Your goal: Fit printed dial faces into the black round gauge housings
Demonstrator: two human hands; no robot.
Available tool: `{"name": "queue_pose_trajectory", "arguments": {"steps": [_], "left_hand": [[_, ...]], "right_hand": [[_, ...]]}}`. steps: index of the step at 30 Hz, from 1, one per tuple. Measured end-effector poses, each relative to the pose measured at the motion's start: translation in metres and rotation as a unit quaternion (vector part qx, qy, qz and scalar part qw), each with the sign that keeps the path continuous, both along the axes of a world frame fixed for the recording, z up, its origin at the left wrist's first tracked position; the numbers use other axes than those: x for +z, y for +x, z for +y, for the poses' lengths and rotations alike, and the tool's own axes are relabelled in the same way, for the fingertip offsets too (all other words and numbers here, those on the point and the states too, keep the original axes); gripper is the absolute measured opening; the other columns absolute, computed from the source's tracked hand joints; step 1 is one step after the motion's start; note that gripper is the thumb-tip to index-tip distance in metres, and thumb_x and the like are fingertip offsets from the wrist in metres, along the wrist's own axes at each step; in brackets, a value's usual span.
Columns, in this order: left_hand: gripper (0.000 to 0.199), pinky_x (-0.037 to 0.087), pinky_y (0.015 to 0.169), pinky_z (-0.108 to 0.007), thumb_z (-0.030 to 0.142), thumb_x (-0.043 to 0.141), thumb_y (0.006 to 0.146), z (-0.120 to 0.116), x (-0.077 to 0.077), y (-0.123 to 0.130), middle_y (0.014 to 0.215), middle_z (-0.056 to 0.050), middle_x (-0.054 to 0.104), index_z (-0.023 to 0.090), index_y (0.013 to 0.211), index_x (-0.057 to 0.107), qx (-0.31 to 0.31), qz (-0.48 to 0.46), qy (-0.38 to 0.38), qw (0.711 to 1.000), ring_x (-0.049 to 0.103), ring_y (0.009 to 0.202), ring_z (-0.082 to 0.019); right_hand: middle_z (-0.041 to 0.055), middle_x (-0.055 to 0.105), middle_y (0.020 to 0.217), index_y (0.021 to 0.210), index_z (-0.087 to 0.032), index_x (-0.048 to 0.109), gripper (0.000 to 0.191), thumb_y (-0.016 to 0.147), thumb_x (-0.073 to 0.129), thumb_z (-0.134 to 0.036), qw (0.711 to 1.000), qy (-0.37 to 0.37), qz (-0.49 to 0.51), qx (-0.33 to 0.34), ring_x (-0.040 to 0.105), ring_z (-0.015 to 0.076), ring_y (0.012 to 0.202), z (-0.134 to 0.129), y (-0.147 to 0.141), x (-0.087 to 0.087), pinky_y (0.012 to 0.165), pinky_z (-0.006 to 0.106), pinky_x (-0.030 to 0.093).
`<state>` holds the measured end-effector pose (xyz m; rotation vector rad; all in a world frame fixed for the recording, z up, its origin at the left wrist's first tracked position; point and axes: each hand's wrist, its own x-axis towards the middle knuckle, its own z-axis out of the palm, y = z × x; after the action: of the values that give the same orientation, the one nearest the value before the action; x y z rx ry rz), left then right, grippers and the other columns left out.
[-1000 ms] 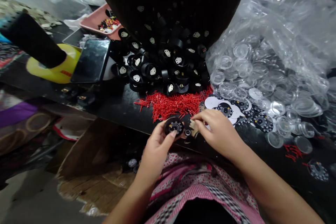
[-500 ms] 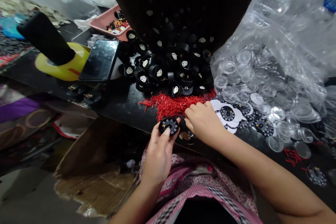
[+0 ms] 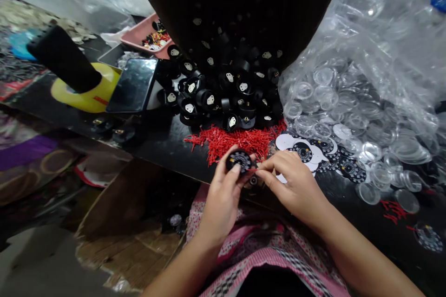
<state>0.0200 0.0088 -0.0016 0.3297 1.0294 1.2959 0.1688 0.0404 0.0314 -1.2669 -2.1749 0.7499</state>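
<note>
My left hand (image 3: 222, 199) grips a round black dial gauge (image 3: 240, 158) by its rim, the thumb resting on its numbered face. A thin red pointer (image 3: 251, 170) is pinched between the thumb and finger of my right hand (image 3: 296, 181), its far end at the gauge's right edge. Just beyond both hands lies a heap of red pointers (image 3: 233, 144). To the right of it are loose white and black dial discs (image 3: 302, 151). A small metal-ringed part (image 3: 253, 180) shows under the hands, partly hidden.
Many black gauge housings (image 3: 210, 100) spill from a large dark container (image 3: 240, 0) at the back. Clear plastic covers (image 3: 327, 100) pile up in a bag at right. Leftward are a phone (image 3: 132, 86), yellow tape roll (image 3: 108, 84) and pink tray (image 3: 139, 32). A cardboard box (image 3: 114, 236) stands below the edge.
My right hand has come back from the edge of the red heap, now with a red pointer at the gauge. My left hand has shifted the gauge slightly up and right.
</note>
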Motion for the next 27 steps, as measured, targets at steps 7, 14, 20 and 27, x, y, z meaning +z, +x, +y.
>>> {"name": "queue_pose_trajectory", "arguments": {"steps": [7,14,20,27], "left_hand": [[0.024,0.048,0.095,-0.032,0.031,0.062,0.088,0.0,-0.009,0.014,0.108,-0.001,0.067,0.027,0.112,0.061,-0.072,0.163,0.045,0.983,0.063,0.104,-0.018],[0.021,0.049,0.09,-0.027,0.027,0.063,0.087,-0.003,0.0,0.007,0.102,0.001,0.064,0.026,0.108,0.061,-0.09,0.27,0.084,0.955,0.062,0.099,-0.015],[0.019,0.051,0.088,-0.026,0.02,0.063,0.084,-0.005,0.003,0.008,0.099,0.001,0.068,0.025,0.103,0.064,-0.068,0.35,0.103,0.929,0.066,0.096,-0.015],[0.026,0.05,0.099,-0.033,0.026,0.063,0.085,-0.006,0.003,0.004,0.116,-0.003,0.071,0.026,0.112,0.065,-0.112,0.254,0.062,0.959,0.065,0.11,-0.02]], "right_hand": [[0.002,0.06,0.082,0.084,-0.018,0.06,0.014,0.095,0.054,-0.022,0.997,-0.054,-0.026,-0.044,0.052,0.0185,0.079,-0.002,0.003,0.002,0.076,0.035,0.031],[0.0013,0.057,0.079,0.079,-0.018,0.055,0.017,0.095,0.053,-0.019,0.996,-0.073,0.012,-0.044,0.052,0.0177,0.078,-0.004,0.007,0.005,0.074,0.033,0.033],[0.002,0.057,0.078,0.075,-0.019,0.051,0.019,0.094,0.053,-0.016,0.996,-0.074,0.011,-0.04,0.051,0.0179,0.076,-0.012,0.003,0.003,0.07,0.031,0.035],[-0.002,0.054,0.066,0.066,-0.019,0.049,0.026,0.09,0.06,-0.021,0.996,-0.07,0.0,-0.057,0.049,0.0145,0.064,-0.011,0.005,0.007,0.065,0.03,0.033]]}}
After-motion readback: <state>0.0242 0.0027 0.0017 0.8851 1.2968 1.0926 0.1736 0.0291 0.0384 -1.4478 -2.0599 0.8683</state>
